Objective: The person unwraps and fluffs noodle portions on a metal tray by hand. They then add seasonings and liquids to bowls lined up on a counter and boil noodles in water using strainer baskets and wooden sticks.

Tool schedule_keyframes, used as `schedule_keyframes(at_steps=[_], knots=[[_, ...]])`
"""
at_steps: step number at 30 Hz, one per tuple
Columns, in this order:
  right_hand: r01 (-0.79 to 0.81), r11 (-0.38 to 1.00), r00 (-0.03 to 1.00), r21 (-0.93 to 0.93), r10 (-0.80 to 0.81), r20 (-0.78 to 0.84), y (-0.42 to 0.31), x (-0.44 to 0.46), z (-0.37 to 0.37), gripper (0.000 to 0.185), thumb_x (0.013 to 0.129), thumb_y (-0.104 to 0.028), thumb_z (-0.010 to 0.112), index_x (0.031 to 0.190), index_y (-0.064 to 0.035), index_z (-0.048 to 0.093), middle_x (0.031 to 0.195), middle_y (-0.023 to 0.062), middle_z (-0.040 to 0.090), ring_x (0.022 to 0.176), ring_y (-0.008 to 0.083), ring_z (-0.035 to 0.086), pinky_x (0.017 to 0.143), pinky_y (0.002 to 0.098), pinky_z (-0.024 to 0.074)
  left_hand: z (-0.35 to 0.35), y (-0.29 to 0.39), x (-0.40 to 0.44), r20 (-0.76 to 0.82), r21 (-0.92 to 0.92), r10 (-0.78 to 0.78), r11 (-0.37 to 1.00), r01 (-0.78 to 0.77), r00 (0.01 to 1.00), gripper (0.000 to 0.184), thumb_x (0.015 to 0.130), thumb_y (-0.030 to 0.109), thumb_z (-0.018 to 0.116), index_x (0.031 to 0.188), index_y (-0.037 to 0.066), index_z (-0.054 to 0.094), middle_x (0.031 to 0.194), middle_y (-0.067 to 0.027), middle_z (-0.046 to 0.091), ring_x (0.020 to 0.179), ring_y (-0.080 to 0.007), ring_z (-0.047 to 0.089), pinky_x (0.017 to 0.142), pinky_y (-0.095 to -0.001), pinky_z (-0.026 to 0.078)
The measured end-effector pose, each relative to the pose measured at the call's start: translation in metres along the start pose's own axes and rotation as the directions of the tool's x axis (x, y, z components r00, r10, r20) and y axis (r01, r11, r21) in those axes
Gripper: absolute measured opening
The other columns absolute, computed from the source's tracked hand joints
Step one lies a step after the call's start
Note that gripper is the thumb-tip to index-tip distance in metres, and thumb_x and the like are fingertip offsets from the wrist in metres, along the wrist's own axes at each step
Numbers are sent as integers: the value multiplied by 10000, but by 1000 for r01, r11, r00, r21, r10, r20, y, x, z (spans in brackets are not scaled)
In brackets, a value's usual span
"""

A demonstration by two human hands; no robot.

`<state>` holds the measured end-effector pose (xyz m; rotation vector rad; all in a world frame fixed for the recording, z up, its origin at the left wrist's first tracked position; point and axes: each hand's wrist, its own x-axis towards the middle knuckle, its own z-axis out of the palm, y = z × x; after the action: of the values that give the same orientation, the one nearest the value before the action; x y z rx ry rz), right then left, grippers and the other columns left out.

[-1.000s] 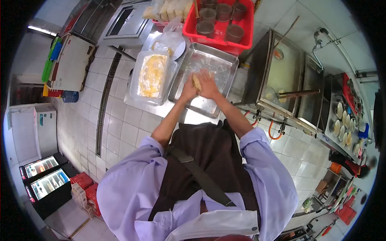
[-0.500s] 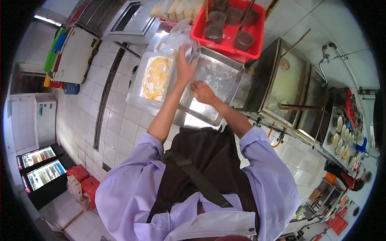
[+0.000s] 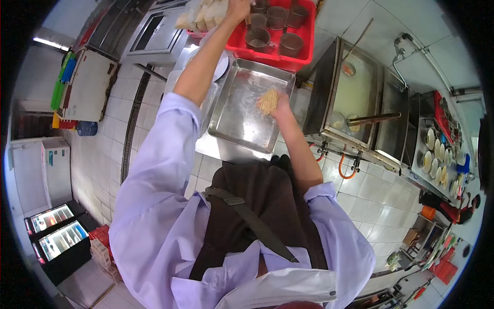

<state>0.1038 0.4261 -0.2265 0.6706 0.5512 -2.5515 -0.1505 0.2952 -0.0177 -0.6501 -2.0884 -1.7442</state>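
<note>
A bundle of noodles [image 3: 268,101] rests in my right hand [image 3: 281,105], over the right part of a steel tray [image 3: 242,129] with thin white dusting. My left hand [image 3: 238,9] reaches far forward to the top edge of the view, at the handle of a wire-mesh strainer [image 3: 257,37]; its fingers look closed round the handle. That strainer stands with several others in a red crate [image 3: 307,31] behind the tray. My left forearm covers most of the plastic container at the tray's left.
Bagged pale goods [image 3: 210,14] lie left of the crate. To the right stands a metal cooker [image 3: 360,95] with cloudy liquid and a ladle. Several bowls [image 3: 432,159] line the far right counter, with a person [image 3: 458,210] beyond. A white chest [image 3: 87,87] stands at left.
My left hand has gone from near the container up to the strainers. My right hand has moved right and turned up, showing the noodles. The view has shifted slightly.
</note>
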Motion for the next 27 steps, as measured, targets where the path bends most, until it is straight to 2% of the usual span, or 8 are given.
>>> schedule_keyframes(at_steps=[8, 11, 13, 14, 18, 21, 25, 27], knots=[[369, 872, 900, -323, -248, 359, -95, -55, 189, 193, 827, -151, 553, 980, -35, 569, 890, 123, 617, 785, 321, 637, 599, 440, 527, -11, 129, -40, 1, -296, 18, 955, -17, 1000, 272, 955, 216, 496, 710, 98, 508, 559, 66, 403, 455, -31, 374, 417, -193, 296], [742, 421, 666, -523, -557, 497, -109, -29, 230, 223, 774, -132, 568, 963, -26, 619, 947, 165, 651, 780, 335, 653, 613, 436, 518, -6, 147, -45, -34, -444, 121, 888, -124, 992, 236, 952, 191, 520, 735, 96, 511, 573, 82, 393, 463, -19, 330, 417, -187, 239], [538, -601, 522, -591, -314, 793, -123, -18, 245, 287, 712, -102, 577, 977, -8, 635, 1017, 229, 641, 821, 371, 646, 686, 436, 504, -7, 166, -42, -131, -419, 321, 839, -346, 938, 244, 957, 208, 519, 739, 99, 511, 587, 84, 384, 475, -15, 310, 428, -189, 228], [439, -718, 608, -540, -205, 767, -116, -20, 254, 327, 681, -97, 589, 991, -2, 623, 1013, 263, 618, 882, 404, 614, 761, 459, 491, -10, 174, -41, -147, -418, 320, 837, -352, 936, 247, 960, 223, 517, 749, 94, 507, 596, 84, 378, 487, -16, 302, 438, -194, 218], [599, -738, 247, -309, -197, 949, -77, -62, 221, 304, 722, -97, 568, 1013, -24, 619, 963, 245, 627, 944, 385, 595, 825, 455, 485, -33, 184, -50, -202, -301, 346, 868, -394, 916, 236, 967, 238, 502, 775, 100, 494, 598, 81, 372, 491, -22, 318, 440, -198, 230], [623, -621, 490, -475, -163, 856, -68, -90, 205, 392, 694, 11, 536, 1082, 3, 586, 1033, 227, 607, 1000, 409, 557, 886, 438, 451, -29, 203, -78, -332, -226, 277, 905, -361, 902, 239, 962, 255, 512, 775, 107, 488, 605, 77, 372, 486, -27, 319, 438, -198, 238], [662, -655, 103, -364, -402, 910, -65, -123, 178, 501, 721, -93, 639, 1204, -25, 526, 1203, 208, 555, 1100, 418, 512, 967, 443, 398, -45, 141, -91, -267, -692, 286, 607, -390, 920, 263, 956, 289, 523, 812, 73, 483, 621, 54, 396, 497, -46, 339, 443, -203, 253], [614, -635, 134, -468, -501, 855, -52, -125, 145, 555, 742, -192, 691, 1230, -12, 497, 1303, 221, 472, 1155, 383, 489, 984, 436, 390, -41, 193, -127, -205, -299, 295, 889, -346, 933, 162, 913, 169, 581, 908, 17, 524, 736, -38, 532, 612, -111, 490, 525, -248, 387]])
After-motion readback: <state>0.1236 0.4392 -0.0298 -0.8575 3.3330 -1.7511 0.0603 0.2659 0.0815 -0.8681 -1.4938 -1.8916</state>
